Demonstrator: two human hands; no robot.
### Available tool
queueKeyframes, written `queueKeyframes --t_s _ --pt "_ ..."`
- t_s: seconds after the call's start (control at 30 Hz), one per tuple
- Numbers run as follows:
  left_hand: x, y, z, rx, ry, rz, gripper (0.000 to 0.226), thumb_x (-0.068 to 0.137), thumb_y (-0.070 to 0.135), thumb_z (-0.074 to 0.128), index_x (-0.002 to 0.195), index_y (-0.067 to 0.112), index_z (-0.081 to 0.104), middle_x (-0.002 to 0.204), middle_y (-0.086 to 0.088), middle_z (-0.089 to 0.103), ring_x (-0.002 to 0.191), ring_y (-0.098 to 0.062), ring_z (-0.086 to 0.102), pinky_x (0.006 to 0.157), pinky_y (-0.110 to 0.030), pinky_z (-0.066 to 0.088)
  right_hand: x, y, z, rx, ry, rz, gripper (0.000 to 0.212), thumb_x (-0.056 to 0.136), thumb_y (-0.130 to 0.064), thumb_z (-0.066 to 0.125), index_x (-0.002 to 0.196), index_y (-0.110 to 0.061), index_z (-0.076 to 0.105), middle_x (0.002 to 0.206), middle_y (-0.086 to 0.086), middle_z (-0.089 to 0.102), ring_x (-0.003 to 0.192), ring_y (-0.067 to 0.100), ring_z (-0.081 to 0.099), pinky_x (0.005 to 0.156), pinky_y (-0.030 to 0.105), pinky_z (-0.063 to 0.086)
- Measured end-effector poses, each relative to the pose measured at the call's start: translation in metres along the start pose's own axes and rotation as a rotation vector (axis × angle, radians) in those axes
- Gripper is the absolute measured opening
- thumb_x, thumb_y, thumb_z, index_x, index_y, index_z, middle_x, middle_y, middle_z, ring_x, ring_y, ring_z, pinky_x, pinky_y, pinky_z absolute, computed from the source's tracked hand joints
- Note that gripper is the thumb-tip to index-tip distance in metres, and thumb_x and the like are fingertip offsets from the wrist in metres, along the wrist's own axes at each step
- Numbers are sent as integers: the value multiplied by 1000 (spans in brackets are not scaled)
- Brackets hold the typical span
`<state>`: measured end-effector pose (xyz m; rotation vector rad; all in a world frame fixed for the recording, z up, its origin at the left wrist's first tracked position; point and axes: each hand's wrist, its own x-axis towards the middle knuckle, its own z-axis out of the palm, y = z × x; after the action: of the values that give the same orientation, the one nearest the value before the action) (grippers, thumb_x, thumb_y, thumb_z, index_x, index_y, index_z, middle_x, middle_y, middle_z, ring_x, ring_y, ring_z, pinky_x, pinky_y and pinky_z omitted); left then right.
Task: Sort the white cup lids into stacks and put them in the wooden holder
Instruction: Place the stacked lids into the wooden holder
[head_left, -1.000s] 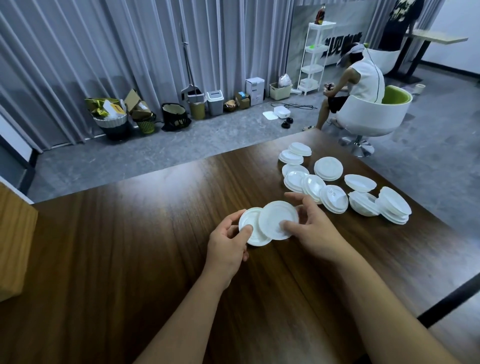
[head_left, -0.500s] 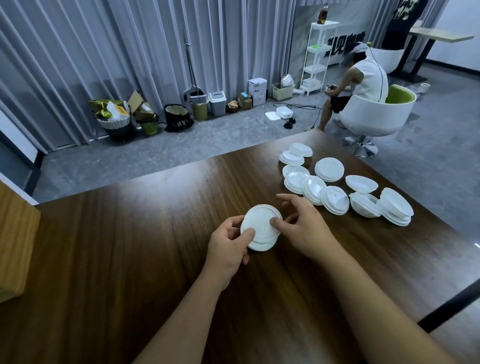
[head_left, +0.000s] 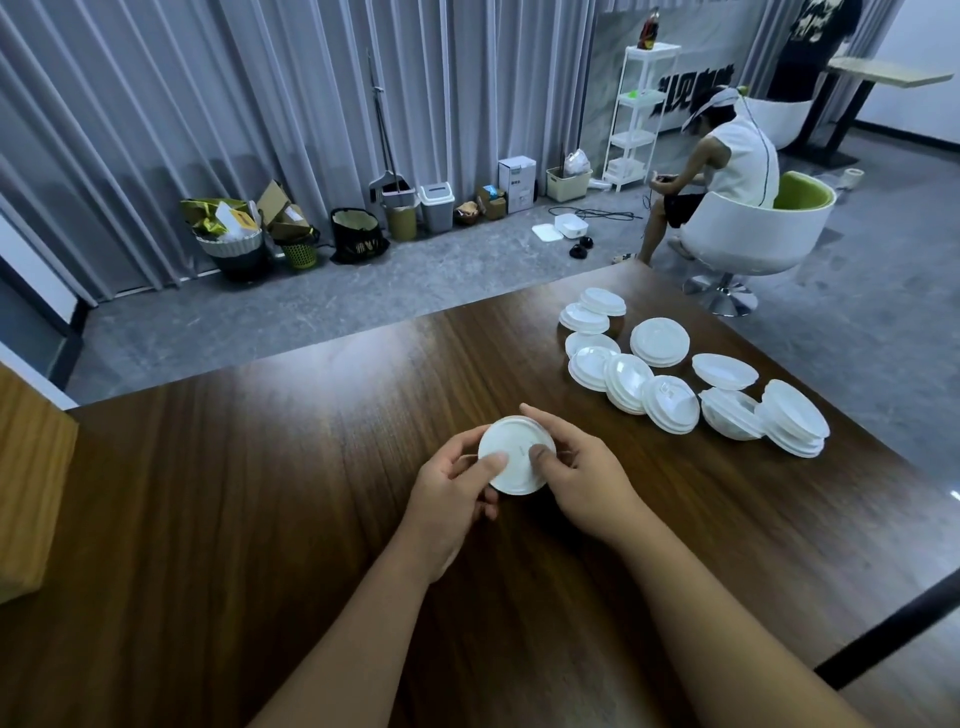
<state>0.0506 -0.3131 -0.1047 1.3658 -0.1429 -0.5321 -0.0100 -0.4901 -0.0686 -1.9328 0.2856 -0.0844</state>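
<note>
Now aligned, lids (head_left: 519, 457) held by both hands

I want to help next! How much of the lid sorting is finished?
Not much is finished. Done: nothing shows in the wooden holder at the left edge, though only its side shows. In hand: the left hand and right hand hold one small stack of white lids together, thumbs on top. Left: the loose lids and small piles scattered on the table to the right.
</note>
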Motion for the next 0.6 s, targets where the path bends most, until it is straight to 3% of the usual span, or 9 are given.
queueKeyframes --t_s 0.13,0.3,0.43,0.5,0.6 --pt "1 -3 2 64 83 35 24 97 33 75 119 42 75 94 0 79 68 -10 64 60 -27 54 5 -1 -4 41 -22 15 52 108 -12 64 147 -45 59 123 -28 67 105 -14 65 82 6 51" --pt "2 -7 2 112 132 63 36 95 19 80 119 45 72 102 0 81 60 -9 60 54 -25 49 8 9 0 238 76 157 18 102 -27 75 120 -24 76 105 -5 81 98 11 77 78 22 59" --pt "4 -10 4 142 121 41 33 97 24 80 126 36 70 92 4 80 57 -7 57 51 -23 47 8 16 2 307 89 180 10 100 -27 77 110 -22 78 96 -9 83 92 11 80 68 18 60" --pt "4 -10 5 138 111 21 28 99 24 77 126 29 70 83 4 77 57 -8 54 49 -23 44 9 16 -1 263 96 152 18 98 -33 80 115 -29 76 97 -8 82 94 12 79 71 21 61" --pt "4 -10 3 101 127 15 23 101 23 74 123 29 70 89 6 77 57 -8 54 47 -23 43 17 13 -12 209 193 165 47 92 -53 81 133 -37 63 94 -2 79 85 11 79 68 29 64"
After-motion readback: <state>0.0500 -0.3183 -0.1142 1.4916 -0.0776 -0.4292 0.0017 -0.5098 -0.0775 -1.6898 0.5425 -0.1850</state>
